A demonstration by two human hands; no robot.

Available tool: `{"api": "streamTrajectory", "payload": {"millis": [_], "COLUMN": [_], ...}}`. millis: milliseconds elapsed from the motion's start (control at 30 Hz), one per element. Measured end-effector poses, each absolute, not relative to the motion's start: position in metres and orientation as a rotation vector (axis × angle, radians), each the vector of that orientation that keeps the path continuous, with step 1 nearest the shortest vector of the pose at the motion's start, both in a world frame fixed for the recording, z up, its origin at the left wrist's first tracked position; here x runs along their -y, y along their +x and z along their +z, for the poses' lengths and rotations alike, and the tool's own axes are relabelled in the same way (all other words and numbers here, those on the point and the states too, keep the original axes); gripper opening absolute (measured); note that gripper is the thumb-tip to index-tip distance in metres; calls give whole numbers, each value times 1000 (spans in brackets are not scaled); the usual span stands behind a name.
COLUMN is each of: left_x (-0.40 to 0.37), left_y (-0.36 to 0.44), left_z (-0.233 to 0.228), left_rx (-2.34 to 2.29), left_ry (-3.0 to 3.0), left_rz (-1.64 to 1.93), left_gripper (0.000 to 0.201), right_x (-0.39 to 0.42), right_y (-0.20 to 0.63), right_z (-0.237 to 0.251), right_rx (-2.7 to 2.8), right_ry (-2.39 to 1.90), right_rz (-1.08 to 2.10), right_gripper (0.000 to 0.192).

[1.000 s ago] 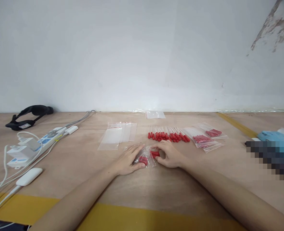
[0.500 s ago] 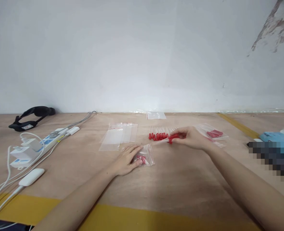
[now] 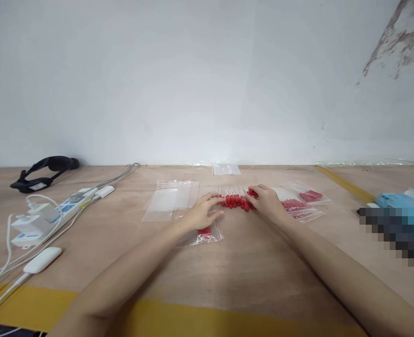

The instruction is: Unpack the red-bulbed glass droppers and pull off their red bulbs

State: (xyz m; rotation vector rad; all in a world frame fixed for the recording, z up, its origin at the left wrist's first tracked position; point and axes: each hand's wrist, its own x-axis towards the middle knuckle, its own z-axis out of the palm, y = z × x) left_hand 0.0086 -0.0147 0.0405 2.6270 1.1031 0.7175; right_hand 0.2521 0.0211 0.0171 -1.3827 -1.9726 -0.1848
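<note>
- Red-bulbed droppers: a loose row lying on the wooden table, red ends toward the person, clear stems pointing to the wall; the row sits mid-table, between the two hands.
- Left hand: palm down, fingers spread and stretched forward, tips touching the left end of the dropper row. It pinches nothing.
- Right hand: palm down, fingers curled loosely at the right end of the row, touching the red bulbs; whether one dropper is nipped between thumb and finger cannot be told from this angle.
- Small zip bag: clear, with a few red pieces inside, flat on the table just under and behind the left wrist, nearer the person than the row.
- Empty clear bags: a fanned stack, left of the dropper row, near but apart from the left hand.
- Filled bags: several clear bags holding red-ended droppers, right of the row, just beside the right hand.
- Single clear bag: flat against the foot of the wall, behind the row.
- Power strip: white, with plugs and cables, far left of the table.
- Black strap: far left corner by the wall.
- Blue item: right edge, partly blurred.
</note>
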Motion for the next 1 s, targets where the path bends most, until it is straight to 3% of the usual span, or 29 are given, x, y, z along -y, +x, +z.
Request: {"api": "streamTrajectory", "payload": {"millis": [233,633,833,1000], "left_x": [-23,-25,2,42], "left_y": [51,21,-15,-48], "left_z": [33,25,25,25], "left_rx": [-1079,-1199,-1285,-1081], "left_ry": [2736,2584,2529,2617], "left_rz": [683,787,923,656], "left_gripper": [33,28,32,44], "right_x": [-13,3,26,33], "right_y": [248,235,211,189], "right_z": [18,16,13,9], "right_rx": [2095,1966,2166,2266], "right_ry": [-1472,-1364,-1034,-913], "right_rz": [-315,-352,-19,238], "right_gripper": [32,27,15,11]}}
